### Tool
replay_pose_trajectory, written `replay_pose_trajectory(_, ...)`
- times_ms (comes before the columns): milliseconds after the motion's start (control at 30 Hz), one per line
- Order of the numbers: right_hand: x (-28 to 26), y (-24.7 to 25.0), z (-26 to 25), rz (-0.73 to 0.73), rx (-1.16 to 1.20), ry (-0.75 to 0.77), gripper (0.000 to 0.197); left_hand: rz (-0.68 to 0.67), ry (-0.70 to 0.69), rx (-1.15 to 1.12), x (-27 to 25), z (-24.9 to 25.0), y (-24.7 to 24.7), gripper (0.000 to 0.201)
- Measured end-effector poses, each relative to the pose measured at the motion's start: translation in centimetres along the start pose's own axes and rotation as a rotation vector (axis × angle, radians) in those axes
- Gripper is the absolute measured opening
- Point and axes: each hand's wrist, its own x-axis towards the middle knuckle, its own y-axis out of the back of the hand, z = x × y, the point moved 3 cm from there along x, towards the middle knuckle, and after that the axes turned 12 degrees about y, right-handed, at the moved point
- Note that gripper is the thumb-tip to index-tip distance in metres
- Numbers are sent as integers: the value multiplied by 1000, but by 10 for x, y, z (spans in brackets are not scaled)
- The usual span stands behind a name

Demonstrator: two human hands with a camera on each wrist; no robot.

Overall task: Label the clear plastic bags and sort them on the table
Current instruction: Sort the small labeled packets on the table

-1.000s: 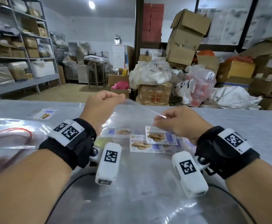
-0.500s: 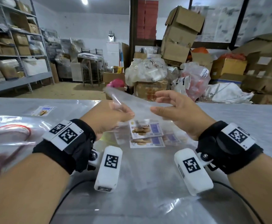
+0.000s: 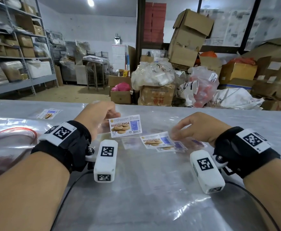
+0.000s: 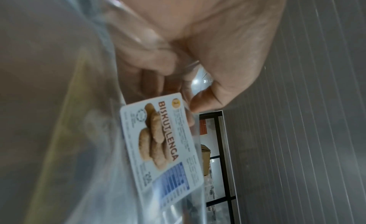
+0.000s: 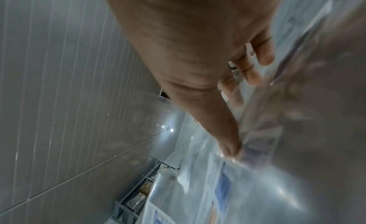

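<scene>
Left hand (image 3: 97, 117) is raised a little above the table (image 3: 153, 189), and its thumb and fingers (image 4: 158, 66) pinch the top edge of a clear plastic bag (image 4: 89, 149). On this bag a label (image 3: 125, 127) with the words "BISKUT LENGA" and a picture of biscuits is stuck; in the left wrist view the label (image 4: 160, 146) hangs just below the pinching fingertips. Right hand (image 3: 198, 127) is lower, over a small pile of labelled bags (image 3: 159, 142) that lie flat on the table, overlapping each other. Its fingers are bent downward and their tips touch the plastic of this pile; in the right wrist view the fingers (image 5: 255, 72) look spread and rather straight, but this view is blurred, and I cannot tell if they pinch anything. One more labelled bag (image 3: 48, 113) lies far to the left on the table, well apart from the pile. A red cord (image 3: 19, 130) lies at the left side under clear plastic sheets. Behind the table stand cardboard boxes (image 3: 189, 35), full plastic sacks (image 3: 153, 75) and metal shelves (image 3: 19, 52).
</scene>
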Motion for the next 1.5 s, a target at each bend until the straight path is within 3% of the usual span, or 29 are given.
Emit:
replay_pose_trajectory(100, 2, -1, 1, 106, 127, 15, 7, -16, -4, 9, 0, -1, -3, 11)
replay_pose_trajectory(200, 4, 0, 4, 258, 315, 16, 9, -72, -4, -48, -4, -1, -7, 7)
replay_pose_trajectory(367, 2, -2, -10, 363, 771, 113, 3, -154, 5, -70, -7, -2, -12, 12)
replay_pose_trajectory(467, 1, -2, -16, 396, 931, 179, 14, -277, -16, 25, -12, -3, -19, 21)
replay_pose_trajectory(567, 0, -5, -22, 366, 1038, 225, 29, -264, -45, 62, -13, -4, -22, 16)
replay_pose_trajectory(667, 0, -9, -26, 311, 1078, 253, 42, -236, -32, 12, -10, -5, -19, 10)
replay_pose_trajectory(800, -1, -13, -30, 225, 1088, 272, 45, -268, -52, -80, -6, -2, -19, 9)
replay_pose_trajectory(967, 4, -14, -19, 329, 1032, 111, 46, -247, -123, -197, -7, 2, -18, 12)
replay_pose_trajectory(1067, 3, -16, -18, 266, 914, 55, 25, -251, -144, -252, -7, 3, -17, 15)
replay_pose_trajectory(1233, 2, -19, -25, 202, 859, 123, 25, -285, -176, -232, -8, 2, -20, 39)
replay_pose_trajectory(1500, -4, -23, -34, 70, 732, 207, 31, -305, -139, -110, -16, -2, -26, 33)
